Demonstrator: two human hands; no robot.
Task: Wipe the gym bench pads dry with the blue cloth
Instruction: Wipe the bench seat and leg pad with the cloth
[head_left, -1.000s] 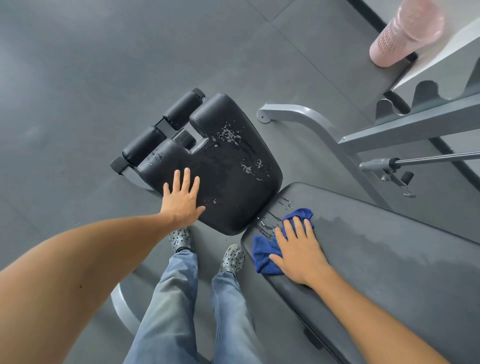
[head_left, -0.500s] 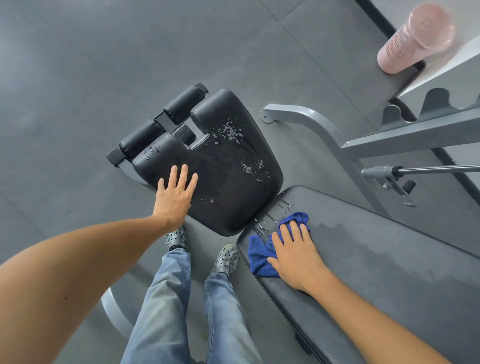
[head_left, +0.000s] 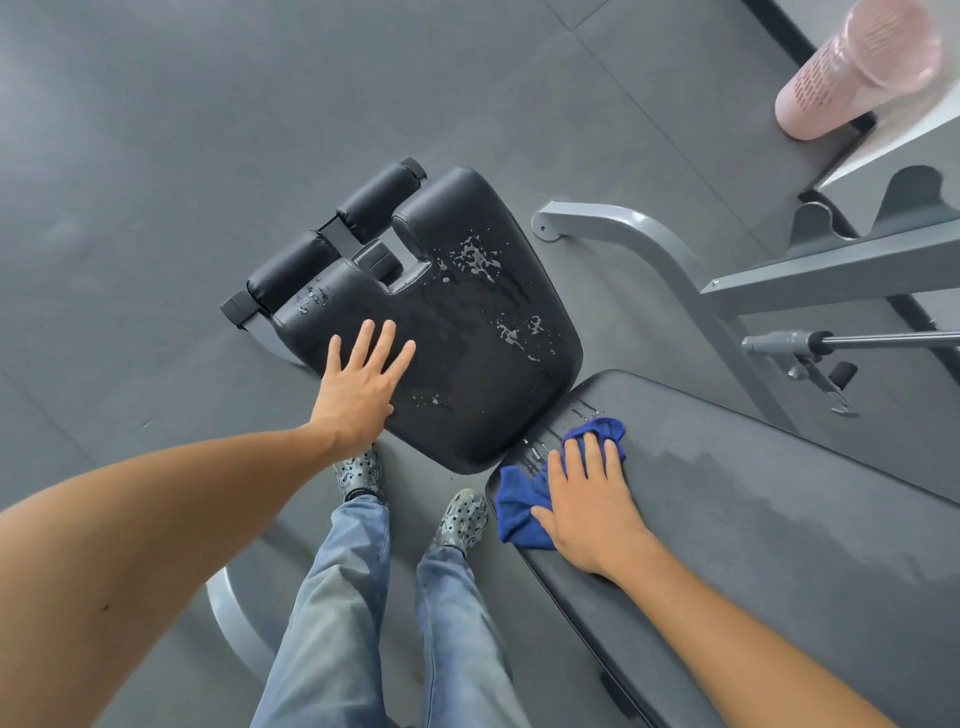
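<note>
Head view: right hand (head_left: 587, 512) presses flat on blue cloth (head_left: 519, 512); wet seat pad (head_left: 467, 364) lies toward eleven o'clock, under the open, flat left hand (head_left: 358, 387).

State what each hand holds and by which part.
Right hand presses flat on the middle of the blue cloth, not gripping. Left hand rests open on the seat pad, holding nothing.

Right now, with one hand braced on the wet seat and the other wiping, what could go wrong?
1. The left hand presses flat on the seat pad near water droplets; it might slip or smear them.
2. The blue cloth is bunched under the right hand, so strokes may miss the streaks at the back pad edge.
3. The seat pad's puddles are untouched and could run off.
</note>
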